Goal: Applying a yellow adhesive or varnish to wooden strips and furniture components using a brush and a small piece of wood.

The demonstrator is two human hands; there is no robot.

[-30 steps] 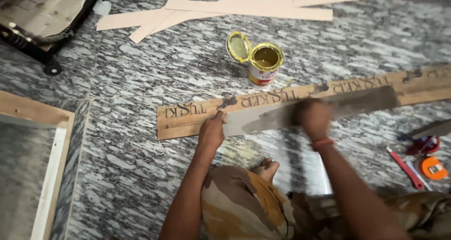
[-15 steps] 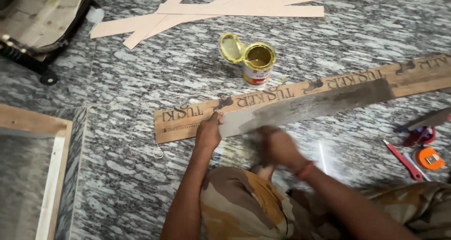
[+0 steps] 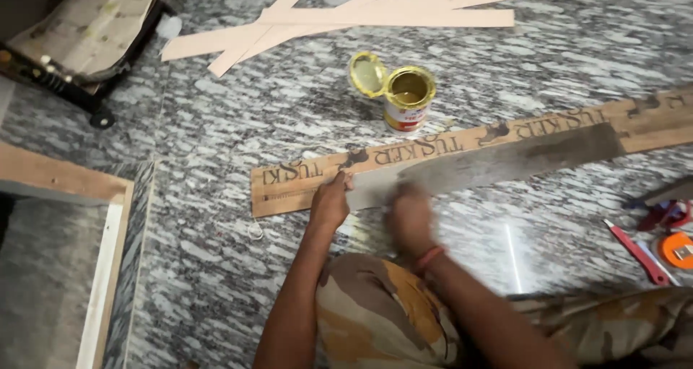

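Head view: my left hand [image 3: 330,204] pins grey strip [image 3: 498,165] flat; right hand [image 3: 410,217] blurred at 6 o'clock, grip unclear; I'd rub evenly.

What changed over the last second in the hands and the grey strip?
The right hand slid leftward along the grey strip, from its middle to near the left hand. The left hand kept pressing the strip's left end on the cardboard. The open tin stayed put.

Right hand [image 3: 410,217] motion-blurred, fingers and grip unreadable. Long printed board [image 3: 462,156] cut off at right edge. Orange tape measure [image 3: 677,250] partly out of frame. Can [image 3: 409,98] contents unclear.
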